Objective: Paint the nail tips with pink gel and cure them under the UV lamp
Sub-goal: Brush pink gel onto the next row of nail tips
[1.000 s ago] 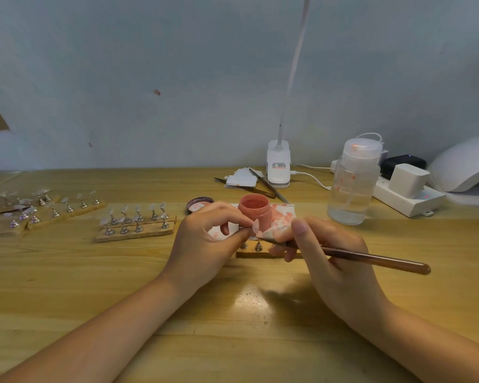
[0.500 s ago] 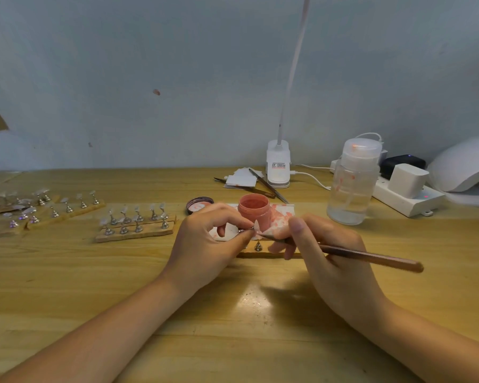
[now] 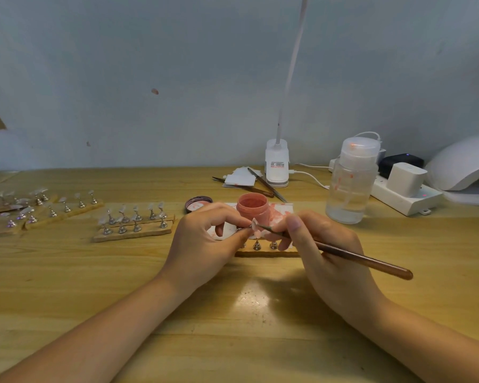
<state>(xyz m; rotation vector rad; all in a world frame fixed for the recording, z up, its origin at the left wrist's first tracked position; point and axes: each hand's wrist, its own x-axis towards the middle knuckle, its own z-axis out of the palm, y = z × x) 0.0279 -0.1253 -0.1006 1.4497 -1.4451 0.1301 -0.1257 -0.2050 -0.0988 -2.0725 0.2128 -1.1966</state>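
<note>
L hand (image 3: 205,239) pinched a nail tip (image 3: 255,228) on its stand, mid-surface, just before the pink gel jar (image 3: 252,206). R hand (image 3: 327,244) gripped the brush (image 3: 343,254), bristles at the tip. Best w/ thin, steady strokes, stand held firm.

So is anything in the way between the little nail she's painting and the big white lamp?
Yes. The clear plastic bottle and the white power strip stand between the small nail tip and the white domed UV lamp.
</note>
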